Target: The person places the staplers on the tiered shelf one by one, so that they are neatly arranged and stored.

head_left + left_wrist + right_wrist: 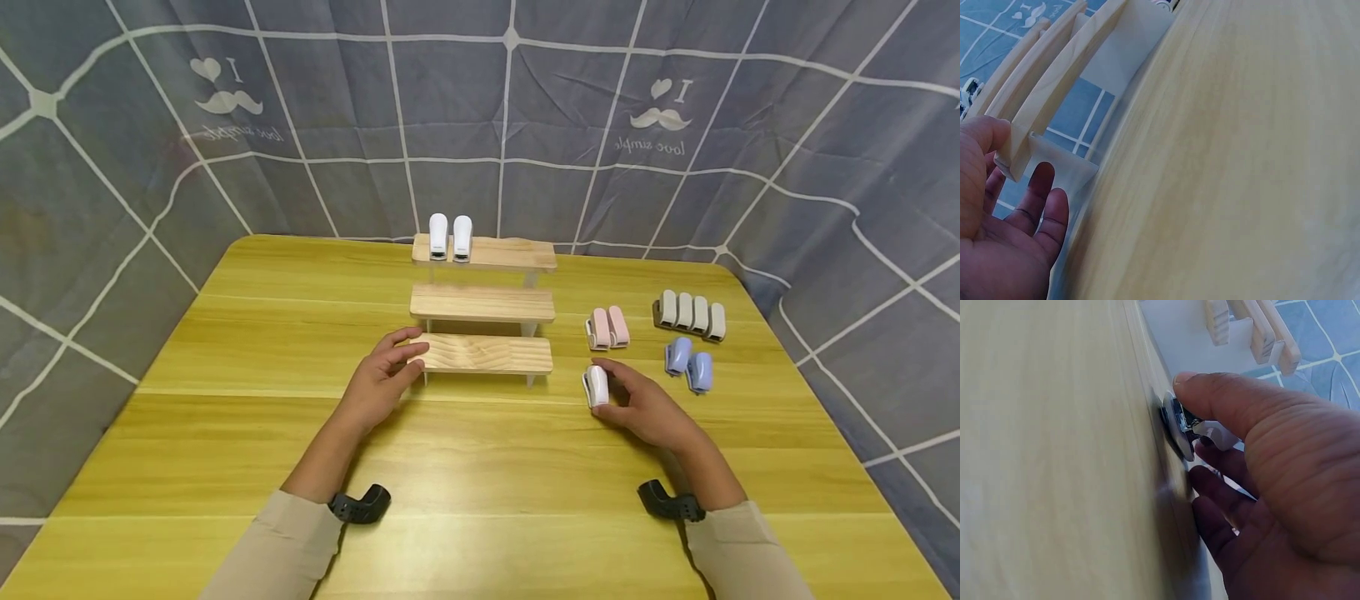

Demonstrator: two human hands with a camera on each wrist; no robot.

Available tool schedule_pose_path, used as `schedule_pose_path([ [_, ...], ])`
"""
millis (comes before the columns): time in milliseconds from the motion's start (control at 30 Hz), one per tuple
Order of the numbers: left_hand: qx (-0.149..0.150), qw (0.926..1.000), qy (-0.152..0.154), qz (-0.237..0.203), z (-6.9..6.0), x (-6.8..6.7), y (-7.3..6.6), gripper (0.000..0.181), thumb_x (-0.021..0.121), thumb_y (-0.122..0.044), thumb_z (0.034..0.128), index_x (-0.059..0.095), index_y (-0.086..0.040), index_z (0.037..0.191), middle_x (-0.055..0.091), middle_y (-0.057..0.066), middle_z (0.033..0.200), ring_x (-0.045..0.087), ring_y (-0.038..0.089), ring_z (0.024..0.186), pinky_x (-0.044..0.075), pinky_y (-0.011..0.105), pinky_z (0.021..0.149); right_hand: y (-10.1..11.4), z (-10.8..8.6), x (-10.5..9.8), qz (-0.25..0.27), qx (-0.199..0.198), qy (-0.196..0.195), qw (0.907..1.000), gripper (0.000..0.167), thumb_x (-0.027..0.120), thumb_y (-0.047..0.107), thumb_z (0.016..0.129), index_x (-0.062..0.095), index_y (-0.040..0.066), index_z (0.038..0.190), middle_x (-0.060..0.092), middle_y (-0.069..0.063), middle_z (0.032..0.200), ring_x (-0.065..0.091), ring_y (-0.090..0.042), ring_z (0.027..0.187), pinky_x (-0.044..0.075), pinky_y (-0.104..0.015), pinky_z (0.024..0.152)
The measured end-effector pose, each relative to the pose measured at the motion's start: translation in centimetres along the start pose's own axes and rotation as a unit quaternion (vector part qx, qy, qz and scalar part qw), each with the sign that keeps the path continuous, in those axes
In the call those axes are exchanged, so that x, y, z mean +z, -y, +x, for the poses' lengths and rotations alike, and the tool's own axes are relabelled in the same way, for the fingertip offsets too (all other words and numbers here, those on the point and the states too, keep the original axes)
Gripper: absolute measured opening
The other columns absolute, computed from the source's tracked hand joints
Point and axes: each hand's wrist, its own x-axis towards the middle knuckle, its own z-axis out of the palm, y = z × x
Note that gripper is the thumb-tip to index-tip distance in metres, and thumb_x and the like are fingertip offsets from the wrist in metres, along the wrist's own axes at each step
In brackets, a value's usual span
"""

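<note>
My right hand [648,408] pinches a small white stapler [597,387] between thumb and fingers, low over the table at the right of the shelf stand. In the right wrist view the thumb lies against the stapler's base [1177,428], and the hand hides part of its body. My left hand [378,383] is at the left end of the lowest wooden shelf [483,354], its fingers loosely bent. In the left wrist view the thumb meets the shelf's end while other fingers stay apart from it. Two white staplers [450,238] stand side by side on the top shelf [513,253], toward its left.
Right of the stand on the wooden table [480,500] are two pink staplers [607,327], two blue staplers [688,364] and a row of several grey staplers [692,315]. The middle shelf [482,302] sits between the others. A grey curtain [450,108] hangs behind the table.
</note>
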Motion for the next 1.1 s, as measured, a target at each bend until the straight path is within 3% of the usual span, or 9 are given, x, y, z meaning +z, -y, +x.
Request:
schedule_pose_path([
  [167,0.005,1.0000,0.004,-0.002,-0.2,0.0,-0.5,0.034,0.060,-0.014,0.1009,0.063,0.003,0.130,0.043,0.005,0.150,0.040,0.028,0.137,0.037,0.048,0.106,-0.1,0.0,0.2,-0.020,0.005,-0.016,0.9997,0.074,0.076,0.020,0.090,0.038,0.007,0.152,0.046,-0.020,0.147,0.046,-0.037,0.131,0.038,-0.055,0.103],
  [433,0.009,0.9999,0.002,0.013,0.0,0.0,0.2,0.033,0.061,-0.016,0.1007,0.065,0.000,0.129,0.044,0.002,0.149,0.042,0.026,0.136,0.038,0.048,0.106,-0.1,0.0,0.2,-0.034,0.002,-0.032,0.9989,0.077,0.077,0.022,0.089,0.037,0.008,0.153,0.049,-0.020,0.144,0.050,-0.036,0.126,0.040,-0.055,0.100],
  [667,0.007,0.9999,-0.001,0.011,0.0,-0.1,0.1,0.032,0.061,-0.016,0.1008,0.065,0.000,0.128,0.044,0.002,0.149,0.041,0.026,0.136,0.038,0.048,0.105,-0.1,0.1,0.1,-0.015,-0.021,-0.012,0.9996,0.079,0.075,0.019,0.091,0.032,0.003,0.154,0.041,-0.023,0.150,0.038,-0.039,0.137,0.032,-0.058,0.107],
  [833,0.001,1.0000,0.000,0.005,0.0,-0.1,-0.1,0.032,0.060,-0.013,0.1009,0.064,0.003,0.129,0.043,0.004,0.150,0.040,0.027,0.138,0.037,0.048,0.106,0.0,0.2,0.2,-0.003,-0.014,-0.006,0.9999,0.078,0.074,0.015,0.091,0.031,0.005,0.155,0.040,-0.022,0.151,0.036,-0.036,0.138,0.031,-0.055,0.108],
  [933,-0.005,1.0000,0.000,0.000,-0.1,0.0,-0.5,0.033,0.059,-0.009,0.1010,0.062,0.006,0.130,0.042,0.008,0.151,0.038,0.030,0.139,0.035,0.049,0.107,0.0,0.2,0.2,-0.009,-0.010,-0.013,0.9998,0.077,0.075,0.017,0.091,0.032,0.005,0.154,0.040,-0.023,0.150,0.035,-0.038,0.139,0.029,-0.056,0.109],
  [1100,-0.012,0.9999,0.002,0.002,-0.8,0.0,-2.9,0.031,0.056,-0.003,0.1008,0.060,0.012,0.128,0.041,0.016,0.150,0.038,0.035,0.138,0.035,0.051,0.107,-0.1,0.3,0.3,-0.027,-0.005,-0.028,0.9992,0.076,0.076,0.022,0.091,0.035,0.006,0.153,0.045,-0.023,0.147,0.035,-0.042,0.139,0.029,-0.059,0.109],
])
